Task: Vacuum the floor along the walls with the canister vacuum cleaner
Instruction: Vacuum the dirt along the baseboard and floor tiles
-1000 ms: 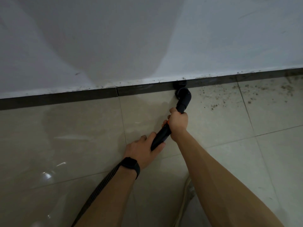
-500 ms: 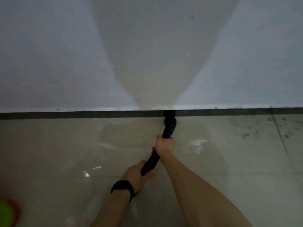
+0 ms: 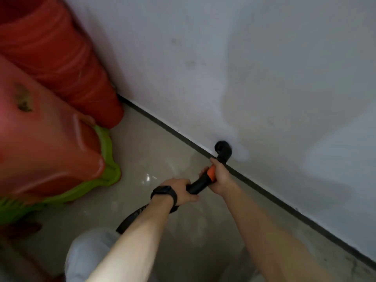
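Black plastic vacuum tube [image 3: 198, 186] with orange band, angled up toward the white wall [image 3: 264, 78]. Its black elbow nozzle [image 3: 223, 151] sits at the wall just above the dark skirting strip [image 3: 264, 192]; contact unclear. Right hand [image 3: 220, 176] clamped round the orange band, left hand [image 3: 181, 190] wrapped round the tube behind it, black watch [image 3: 164, 193] on its wrist. Black ribbed hose [image 3: 134, 217] trails back under the left forearm. Glossy beige tile floor [image 3: 152, 159]. Red plastic barrel [image 3: 61, 64] and blurred red-and-green plastic item [image 3: 50, 149] at left.

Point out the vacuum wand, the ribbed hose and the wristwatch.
vacuum wand [image 3: 223, 152]: head view, on the black elbow at its tip.
ribbed hose [image 3: 132, 217]: head view, on its exposed lower stretch.
wristwatch [image 3: 162, 190]: head view, on its dark face.
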### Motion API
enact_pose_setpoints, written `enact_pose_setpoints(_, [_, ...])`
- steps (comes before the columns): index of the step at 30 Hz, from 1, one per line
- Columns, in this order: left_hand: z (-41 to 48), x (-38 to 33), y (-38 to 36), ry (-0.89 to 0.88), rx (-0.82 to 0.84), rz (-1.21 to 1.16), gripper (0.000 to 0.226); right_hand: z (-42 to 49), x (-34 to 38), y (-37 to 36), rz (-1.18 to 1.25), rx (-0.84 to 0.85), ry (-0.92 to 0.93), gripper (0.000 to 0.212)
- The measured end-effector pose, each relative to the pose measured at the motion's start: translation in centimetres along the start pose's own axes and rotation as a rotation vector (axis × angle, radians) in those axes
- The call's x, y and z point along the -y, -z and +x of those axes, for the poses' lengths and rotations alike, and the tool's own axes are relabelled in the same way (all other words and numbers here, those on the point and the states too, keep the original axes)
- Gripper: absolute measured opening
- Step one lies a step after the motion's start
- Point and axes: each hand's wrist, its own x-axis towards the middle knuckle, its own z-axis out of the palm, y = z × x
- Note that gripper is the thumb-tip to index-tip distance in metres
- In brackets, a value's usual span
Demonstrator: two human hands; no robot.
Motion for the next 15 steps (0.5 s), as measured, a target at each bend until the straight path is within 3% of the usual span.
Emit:
enact_pose_setpoints(3, [-6.9,2.1,4.0,0.037,-0.148,-0.268,0.039,-7.6,0.7,-6.1,-0.003,0.204,-0.027,0.019])
enact_pose_setpoints(6, [-14.2,2.2,7.6,0.066,-0.300,-0.516,0.041,-15.0,0.0,-11.5,-0.177,0.341,-0.055,0.028])
enact_pose_setpoints(10, [-24.1,1.1,11.3,0.133,-0.455,-0.636,0.036,-24.7,-0.5,-18.9,-0.372,0.383,0.035,0.024])
enact_pose_setpoints(15, [-36.3,-1.1,12.4,0.257,-0.669,-0.726,0.043,-37.8,0.6,-24.2,-0.551,0.596,0.089,0.028])
